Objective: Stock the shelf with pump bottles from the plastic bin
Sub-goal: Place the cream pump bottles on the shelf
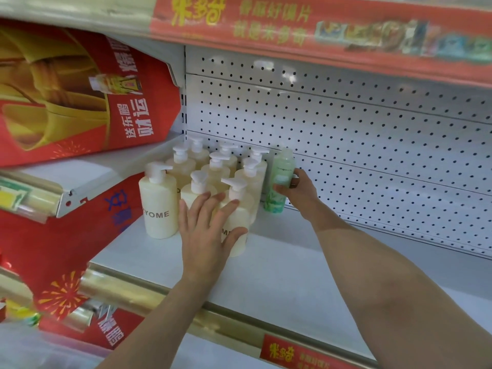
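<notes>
The right hand [298, 193] curls fingers and thumb round the middle of a pale green bottle [282, 166] with a leaf print low on its body and small, unreadable lettering. The bottle is at the back of the white shelf [292, 275], just beside the cream pump bottles [218, 169]. The left hand [205, 230] lies flat, fingers straight and spread, against the front cream bottles and holds nothing. The front-left bottle [159, 206] reads "YOME".
</notes>
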{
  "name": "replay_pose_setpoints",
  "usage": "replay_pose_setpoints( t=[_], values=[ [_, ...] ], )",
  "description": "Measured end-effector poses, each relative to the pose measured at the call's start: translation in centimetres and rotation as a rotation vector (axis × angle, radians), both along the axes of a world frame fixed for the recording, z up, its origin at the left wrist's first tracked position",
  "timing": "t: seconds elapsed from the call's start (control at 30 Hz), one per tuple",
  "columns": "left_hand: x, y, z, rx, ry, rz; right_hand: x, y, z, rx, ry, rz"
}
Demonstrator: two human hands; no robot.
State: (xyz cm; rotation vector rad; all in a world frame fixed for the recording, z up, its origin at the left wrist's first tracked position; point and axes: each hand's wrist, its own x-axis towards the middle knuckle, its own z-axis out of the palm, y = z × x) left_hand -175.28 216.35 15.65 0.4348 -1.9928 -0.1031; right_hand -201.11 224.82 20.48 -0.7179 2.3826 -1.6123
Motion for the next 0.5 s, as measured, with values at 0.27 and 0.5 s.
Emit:
replay_pose_setpoints(
  t=[0.27, 0.5],
  values=[
    [0.6, 0.4, 0.3, 0.009, -0.063, 0.003, 3.0, 1.7, 1.9, 0.11, 0.021, -0.051],
    [4.2, -0.3, 3.3, 0.08, -0.109, -0.143, 10.6, 5.0, 6.8, 0.243, 0.223, -0.187]
  ],
)
